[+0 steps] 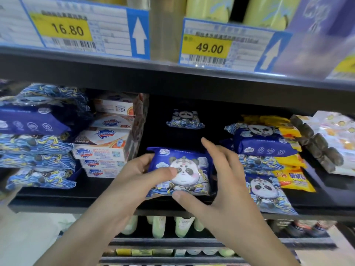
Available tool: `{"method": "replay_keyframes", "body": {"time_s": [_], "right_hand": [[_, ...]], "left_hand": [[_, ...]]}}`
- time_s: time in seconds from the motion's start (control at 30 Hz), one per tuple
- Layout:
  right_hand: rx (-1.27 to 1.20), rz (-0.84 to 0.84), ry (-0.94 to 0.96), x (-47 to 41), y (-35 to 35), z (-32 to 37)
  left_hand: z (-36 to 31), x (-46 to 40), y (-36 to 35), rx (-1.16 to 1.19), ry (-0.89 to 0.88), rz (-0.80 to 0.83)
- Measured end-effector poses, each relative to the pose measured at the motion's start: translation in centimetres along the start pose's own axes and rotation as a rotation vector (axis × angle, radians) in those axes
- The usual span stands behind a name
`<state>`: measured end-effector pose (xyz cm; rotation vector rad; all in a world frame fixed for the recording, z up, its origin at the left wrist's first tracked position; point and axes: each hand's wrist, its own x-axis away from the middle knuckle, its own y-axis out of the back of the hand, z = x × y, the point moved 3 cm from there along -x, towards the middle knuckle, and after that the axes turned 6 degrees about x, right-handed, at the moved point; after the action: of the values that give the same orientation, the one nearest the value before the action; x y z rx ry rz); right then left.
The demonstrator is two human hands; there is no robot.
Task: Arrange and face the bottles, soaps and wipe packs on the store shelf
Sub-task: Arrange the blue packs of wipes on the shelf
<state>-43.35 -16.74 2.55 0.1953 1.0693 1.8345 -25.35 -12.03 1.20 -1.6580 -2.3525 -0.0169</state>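
- Wipe packs [38, 143] fill the far left of the shelf in a stack of blue wave-printed packs, some skewed with a plain blue side turned out; they look in need of facing, since the printed fronts do not line up
- Soap boxes [103, 148] stand just beside that stack, piled several high with the logo forward; the upper boxes sit turned at an angle, so squaring them would tidy the column
- Left hand [134, 175] grips the left edge of the panda pack [184, 171], thumb laid across the front and fingers curled behind; this steadies the pack so that its picture faces outward
- Panda pack is held upright at the front lip of the shelf [57, 204], in the dark gap between soap and the right-hand stack; 1 small pack [184, 119] stands alone far back in the same gap, so the front row there appears unfilled
- Right hand [221, 181] holds the pack's right side, thumb under the lower edge and fingers spread up behind it; probably to guide it down square
- Right-hand stack [263, 143] of panda packs and yellow packs [292, 175] lies near, leaning forward
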Motion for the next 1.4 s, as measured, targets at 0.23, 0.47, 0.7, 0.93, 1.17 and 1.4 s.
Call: {"method": "replay_keyframes", "body": {"time_s": [0.23, 0.47, 0.7, 0.93, 1.17, 1.4], "right_hand": [[-0.588, 0.127, -0.290, -1.4, 1.9, -1.1], [-0.665, 0.298, -0.303, -2.2, 1.6, -1.0], [-0.688, 0.258, -0.255, -2.5, 1.2, -1.3], [-0.640, 0.116, -0.064, -2.5, 1.4, -1.6], [-0.405, 0.039, 0.233, -1.8, 1.4, -1.3], [-0.329, 0.085, 0.341, -1.4, 1.1, -1.6]], "left_hand": [[-0.8, 0.4, 0.1, -0.002, -0.053, 0.007], [-0.7, 0.7, -0.1, 0.006, -0.125, 0.039], [0.1, 0.4, -0.1, 0.026, -0.148, 0.072], [0.6, -0.2, 1.7, 0.309, 0.056, 0.044], [-0.2, 0.8, 0.4, 0.249, 0.205, 0.044], [0.2, 0.8, -0.2, 0.207, 0.270, 0.060]]}}
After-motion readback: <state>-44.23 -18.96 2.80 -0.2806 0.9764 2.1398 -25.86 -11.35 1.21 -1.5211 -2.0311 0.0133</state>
